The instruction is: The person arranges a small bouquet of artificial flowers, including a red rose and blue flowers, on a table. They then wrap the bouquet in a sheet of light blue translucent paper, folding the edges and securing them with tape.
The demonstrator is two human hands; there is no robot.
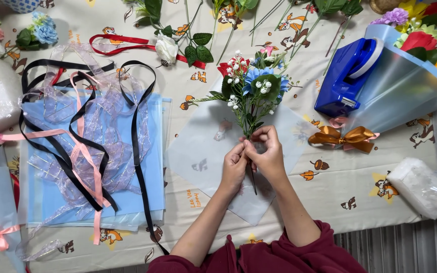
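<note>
Small posy of artificial flowers [253, 87], blue, red and white, lying head-away on a frosted translucent wrapping sheet [198, 151] near the middle of the worktop [330, 187]; stems gathered and pinched between both hands; left hand [233, 169] closed on the stems from the near side, right hand [267, 154] clamped on them just beside it, fingertips of the two touching; dark stem ends poking out below the hands over the sheet; to the left, a stack of blue sheets [150, 167] strewn with black, pink and sheer ribbons [89, 136]; to the right, a blue tape dispenser [342, 81] beside a wrapped bouquet [405, 76], with a bronze bow [342, 137] just below; loose stems and a white rose [167, 49] further back.
</note>
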